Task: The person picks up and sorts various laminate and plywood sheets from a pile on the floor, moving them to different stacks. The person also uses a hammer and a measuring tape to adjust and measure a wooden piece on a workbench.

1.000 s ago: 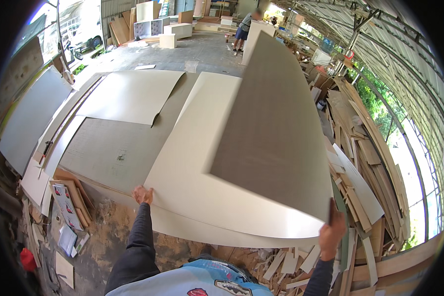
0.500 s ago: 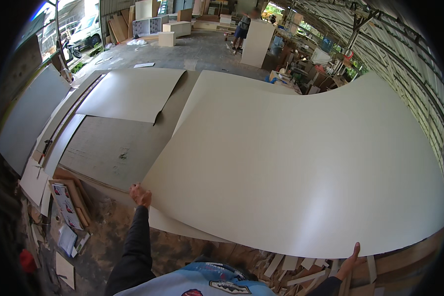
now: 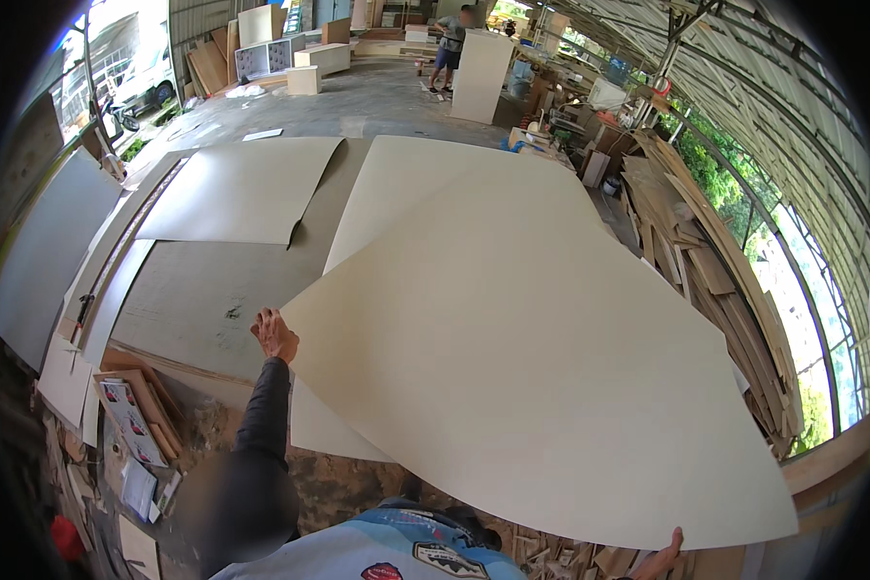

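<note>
A large, thin, cream-white flexible sheet (image 3: 512,338) bends in front of me. My left hand (image 3: 275,335) is closed on its left corner, which is lifted above the surface below. At the near edge, toward the right, my right hand (image 3: 661,559) grips the sheet with the thumb on top; its other fingers are hidden underneath. Beneath the held sheet lies another pale sheet (image 3: 396,169), showing at the far side and below my left hand. To the left, a smaller white sheet (image 3: 237,188) with a curling right edge rests on a grey board (image 3: 198,295).
Wood offcuts (image 3: 575,556) lie near my feet, and leaning panels (image 3: 135,416) stand at lower left. Long planks (image 3: 720,280) are stacked along the right side. Farther off, a person (image 3: 447,48) stands beside a tall white cabinet (image 3: 480,77).
The sheet's far right part has come down, uncovering the planks at the right. My left hand has raised its corner slightly, while my right hand has moved nearer and slightly left.
</note>
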A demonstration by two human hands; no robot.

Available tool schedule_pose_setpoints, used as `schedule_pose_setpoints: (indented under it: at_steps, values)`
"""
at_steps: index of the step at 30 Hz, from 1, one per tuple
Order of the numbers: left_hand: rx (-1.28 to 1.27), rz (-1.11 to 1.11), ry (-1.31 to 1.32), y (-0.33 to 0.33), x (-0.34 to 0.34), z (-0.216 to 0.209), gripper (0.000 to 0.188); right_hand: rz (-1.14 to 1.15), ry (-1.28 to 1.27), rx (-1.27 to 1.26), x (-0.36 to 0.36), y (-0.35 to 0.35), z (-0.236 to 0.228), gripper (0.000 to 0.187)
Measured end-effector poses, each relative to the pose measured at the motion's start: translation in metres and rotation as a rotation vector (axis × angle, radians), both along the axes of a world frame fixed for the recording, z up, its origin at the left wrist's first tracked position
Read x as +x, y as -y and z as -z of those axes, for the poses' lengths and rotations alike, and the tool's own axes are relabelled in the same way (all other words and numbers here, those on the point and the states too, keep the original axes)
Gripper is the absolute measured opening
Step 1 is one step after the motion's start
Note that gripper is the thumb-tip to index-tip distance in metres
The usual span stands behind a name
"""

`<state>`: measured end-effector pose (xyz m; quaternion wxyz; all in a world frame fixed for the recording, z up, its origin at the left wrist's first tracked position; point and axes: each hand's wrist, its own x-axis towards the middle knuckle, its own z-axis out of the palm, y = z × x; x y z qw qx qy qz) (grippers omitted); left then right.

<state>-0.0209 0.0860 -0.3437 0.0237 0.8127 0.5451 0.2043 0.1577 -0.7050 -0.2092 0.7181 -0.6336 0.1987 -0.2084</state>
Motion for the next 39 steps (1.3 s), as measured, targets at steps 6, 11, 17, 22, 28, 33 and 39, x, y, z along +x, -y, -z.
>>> schedule_pose_setpoints:
  at_steps: [6,11,17,22,28,33,39]
  values:
    - [-0.065,0.076,-0.133,-0.028,0.035,-0.021,0.038,0.211,-0.005,-0.058,-0.065,0.016,0.044,0.046]
    - [-0.02,0.154,-0.124,-0.059,0.066,-0.011,0.038,0.324,0.078,-0.119,-0.112,-0.04,0.021,0.045]
    - [-0.168,0.365,-0.038,-0.061,0.116,0.002,0.062,0.372,0.139,-0.033,-0.154,0.011,0.069,0.043]
    - [-0.363,0.236,0.04,-0.01,0.115,0.009,0.085,0.441,0.235,-0.626,-0.204,-0.005,0.08,0.042]
    - [-0.621,0.279,0.136,0.16,0.024,0.048,0.087,0.488,0.049,-0.672,-0.268,-0.064,0.062,0.033]
    - [-1.695,0.125,0.988,0.245,0.006,0.032,0.041,0.472,-0.231,-1.025,-0.295,-0.068,0.11,0.039]
    - [-1.307,0.05,1.139,0.212,0.053,0.085,0.014,0.371,0.279,0.038,-0.281,-0.223,0.037,0.051]
